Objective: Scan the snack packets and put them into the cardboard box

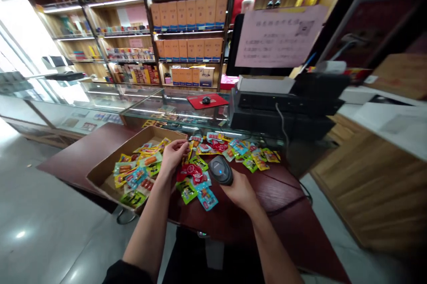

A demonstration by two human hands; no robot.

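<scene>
Cardboard box (100, 172) holds snack packets (135, 175); left hand (173, 155) pinching one, right hand (240, 190) gripping scanner (220, 169).

Multicoloured snack packets (196, 177) (perhaps striped), black scanner (220, 169)

Lit wooden shelves (187, 21), glass counters (110, 101), grey floor (43, 230).

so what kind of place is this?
Likely a small shop's checkout counter: stocked shelves, a till with monitor, a barcode scanner in the right hand, and snack packets on the counter.
</scene>
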